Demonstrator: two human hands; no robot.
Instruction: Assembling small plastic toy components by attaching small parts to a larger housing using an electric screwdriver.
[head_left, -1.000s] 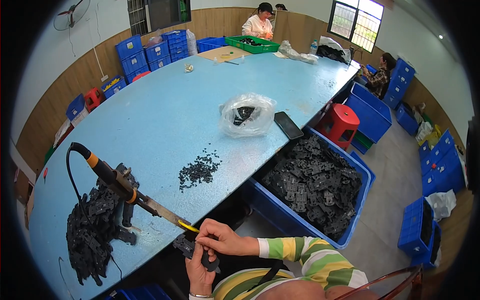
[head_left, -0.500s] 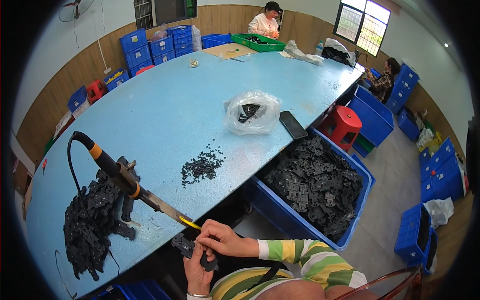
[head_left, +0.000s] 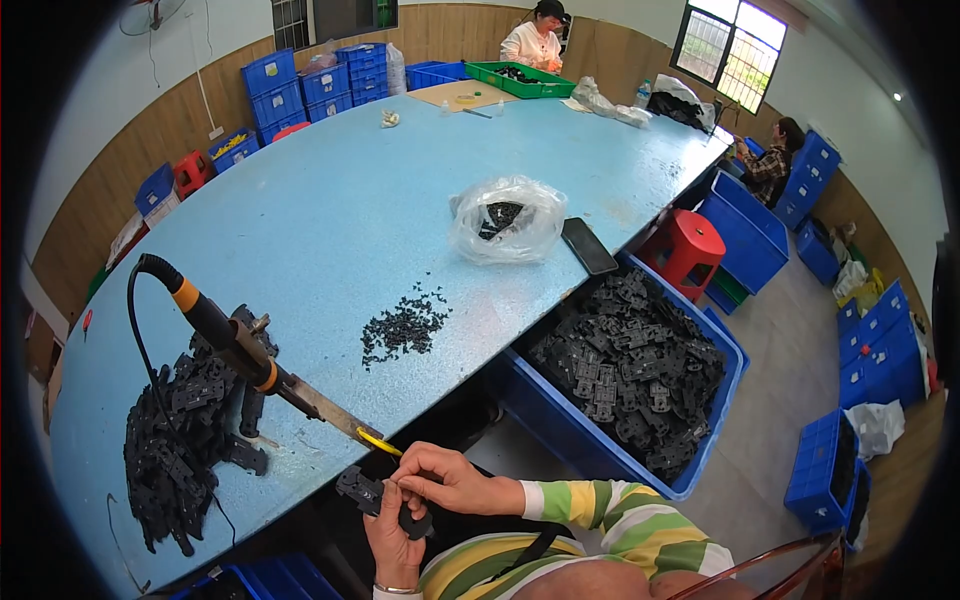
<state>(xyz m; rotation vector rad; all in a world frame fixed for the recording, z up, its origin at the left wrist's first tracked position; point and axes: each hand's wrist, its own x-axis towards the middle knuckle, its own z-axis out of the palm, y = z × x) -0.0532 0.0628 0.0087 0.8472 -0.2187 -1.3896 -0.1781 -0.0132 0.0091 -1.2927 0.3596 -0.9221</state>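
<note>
My left hand point(head_left: 396, 545) is closed round a black plastic part point(head_left: 357, 489), held off the table's near edge. My right hand point(head_left: 452, 482) meets it there, thumb and forefinger pinched together against the part; whatever lies between those fingertips is too small or hidden to make out. Just above them ends a fixed corded tool point(head_left: 215, 330) with a black handle, orange bands and a flat metal bar, its bright yellow tip point(head_left: 378, 442) close to my right fingers. Further up the table lies a scatter of tiny black pieces point(head_left: 405, 325).
Similar black parts are heaped point(head_left: 180, 450) on the blue table point(head_left: 300, 220) at left. A clear bag point(head_left: 508, 222) of small black pieces and a phone point(head_left: 589, 246) lie beyond. To my right stand a full blue crate point(head_left: 600, 430) and red stool point(head_left: 690, 248). Two people sit farther off.
Both hands stay together on the black part, which has shifted very slightly left. The whole view has moved a little; nothing was taken hold of or let go.
</note>
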